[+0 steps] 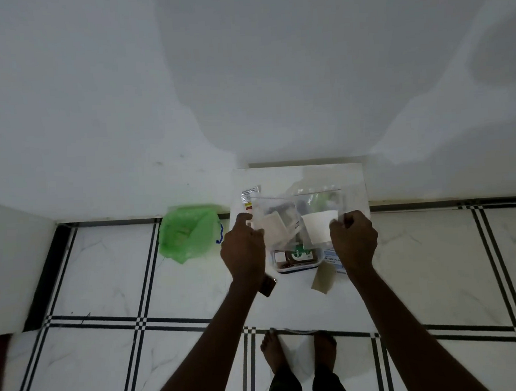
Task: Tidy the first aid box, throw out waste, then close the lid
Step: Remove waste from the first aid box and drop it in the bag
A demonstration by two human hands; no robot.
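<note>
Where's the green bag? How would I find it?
Look along the foot of the white wall, where it meets the tiled floor. The green bag lies there, crumpled, left of the person's left hand. It is the only bright green thing in sight.

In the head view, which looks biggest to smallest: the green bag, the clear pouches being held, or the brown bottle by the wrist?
1. Green bag
2. Clear pouches, close to the bag and nearer the camera, so unsure
3. Brown bottle, mostly hidden by the left hand

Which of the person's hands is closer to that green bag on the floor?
Left. The left hand is just right of the green bag; the right hand is farther off, beyond the clear pouches.
</note>
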